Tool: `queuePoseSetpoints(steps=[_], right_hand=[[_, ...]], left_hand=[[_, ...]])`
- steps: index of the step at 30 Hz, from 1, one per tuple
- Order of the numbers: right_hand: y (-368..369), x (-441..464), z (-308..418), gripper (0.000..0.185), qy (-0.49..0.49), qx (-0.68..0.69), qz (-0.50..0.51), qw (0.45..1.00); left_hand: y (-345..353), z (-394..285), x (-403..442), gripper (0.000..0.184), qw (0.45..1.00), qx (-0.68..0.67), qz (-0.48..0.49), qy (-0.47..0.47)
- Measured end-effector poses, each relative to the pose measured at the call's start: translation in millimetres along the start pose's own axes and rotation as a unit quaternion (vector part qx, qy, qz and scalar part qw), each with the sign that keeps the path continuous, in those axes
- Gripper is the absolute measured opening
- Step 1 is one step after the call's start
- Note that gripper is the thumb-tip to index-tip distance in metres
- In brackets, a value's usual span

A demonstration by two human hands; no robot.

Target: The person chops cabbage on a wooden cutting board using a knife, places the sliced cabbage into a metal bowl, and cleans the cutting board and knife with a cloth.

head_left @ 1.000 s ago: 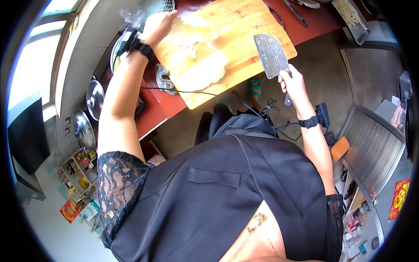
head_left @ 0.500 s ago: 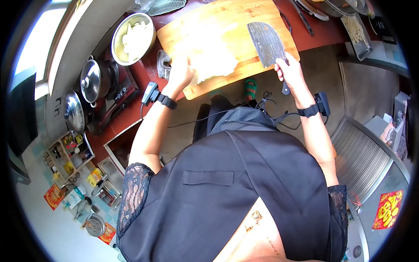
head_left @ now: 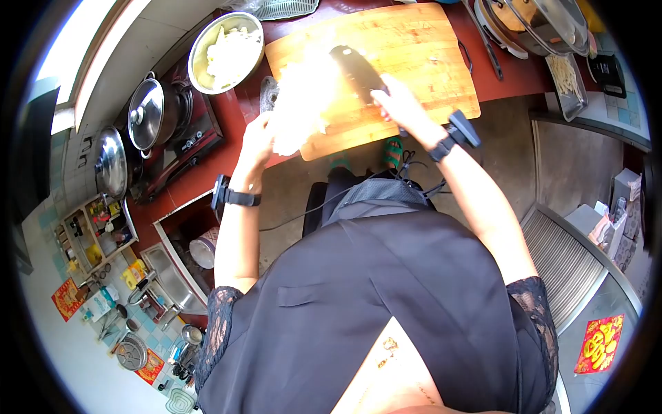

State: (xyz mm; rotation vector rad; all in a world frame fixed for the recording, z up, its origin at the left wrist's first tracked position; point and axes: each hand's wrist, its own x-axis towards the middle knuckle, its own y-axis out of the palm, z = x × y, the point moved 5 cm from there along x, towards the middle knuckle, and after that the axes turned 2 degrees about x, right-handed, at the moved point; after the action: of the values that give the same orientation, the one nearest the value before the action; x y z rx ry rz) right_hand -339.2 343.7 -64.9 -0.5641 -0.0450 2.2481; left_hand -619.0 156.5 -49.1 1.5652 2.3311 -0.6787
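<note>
My right hand (head_left: 400,103) is closed around the handle of a cleaver (head_left: 356,74). The dark blade is tilted over the wooden cutting board (head_left: 420,48). Beside the board's left edge, my left hand (head_left: 256,143) is curled against chopped white food (head_left: 285,134), part of which juts past the edge. Strong glare washes out my left fingertips and most of this food. Small white bits lie on the board near the blade. Just above my left hand is a grey crumpled-looking object (head_left: 269,93), partly washed out.
A metal bowl (head_left: 200,52) with pale pieces stands left of the board. Farther left are a lidded pot (head_left: 147,114) on a stove and another glass lid (head_left: 110,162). At right are a tray of pale strips (head_left: 567,86) and a large pan with a clear lid (head_left: 562,24).
My right hand has carried the cleaver leftward across the board to the white food. My left hand has moved left and down, with white food now past the board's edge.
</note>
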Motion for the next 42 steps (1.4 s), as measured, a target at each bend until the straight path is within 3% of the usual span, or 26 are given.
queuePoseSetpoints(steps=[2,5,7,9,11,14,18,25,28,31,36,37,38,39,40,41,42], right_hand=[[27,14,4,0.065,-0.020,0.000,0.042,0.999],[39,39,-16,0.070,-0.035,-0.077,-0.006,0.996],[23,37,-9,0.046,-0.029,-0.102,-0.032,0.994],[2,26,-5,0.035,0.005,-0.065,-0.073,0.995],[-12,15,-2,0.028,-0.033,-0.116,-0.123,0.985],[-12,-31,56,0.029,-0.064,-0.096,-0.091,0.989],[32,-38,61,0.034,-0.260,-0.246,-0.061,0.932],[67,-17,64,0.037,-0.185,-0.419,-0.012,0.889],[77,4,45,0.035,-0.233,-0.441,-0.017,0.867],[89,18,32,0.019,-0.256,-0.428,-0.061,0.865],[71,32,14,0.024,-0.216,-0.338,-0.055,0.914],[67,40,5,0.029,-0.241,-0.282,-0.112,0.922],[60,46,-3,0.034,-0.102,-0.319,-0.047,0.941],[51,41,7,0.036,-0.081,-0.325,-0.058,0.940],[44,32,19,0.035,-0.109,-0.300,-0.082,0.944],[36,23,40,0.035,-0.088,-0.288,-0.071,0.951],[34,21,38,0.035,-0.091,-0.293,-0.065,0.950]], left_hand=[[-14,5,2,0.022,1.000,-0.007,-0.016,-0.003],[-10,2,10,0.021,0.998,0.018,-0.056,-0.001],[4,8,22,0.023,0.997,0.036,-0.069,0.015],[20,21,44,0.029,0.996,0.063,-0.069,0.011],[36,42,74,0.024,0.987,0.141,-0.069,0.021],[53,23,77,0.029,0.958,0.271,-0.090,0.017],[58,14,77,0.040,0.947,0.296,-0.123,0.014],[54,15,75,0.042,0.946,0.295,-0.126,0.056],[57,12,71,0.038,0.944,0.287,-0.147,0.072],[61,12,71,0.032,0.931,0.292,-0.191,0.108],[58,20,67,0.041,0.972,0.190,-0.129,0.048],[57,38,73,0.044,0.981,0.134,-0.138,0.026],[57,31,70,0.045,0.984,0.069,-0.158,0.052],[54,16,66,0.044,0.984,0.105,-0.145,0.016],[58,26,69,0.042,0.988,-0.005,-0.152,-0.016],[49,-24,42,0.041,0.985,0.042,-0.146,-0.083],[53,4,55,0.041,0.981,0.042,-0.170,-0.084]])
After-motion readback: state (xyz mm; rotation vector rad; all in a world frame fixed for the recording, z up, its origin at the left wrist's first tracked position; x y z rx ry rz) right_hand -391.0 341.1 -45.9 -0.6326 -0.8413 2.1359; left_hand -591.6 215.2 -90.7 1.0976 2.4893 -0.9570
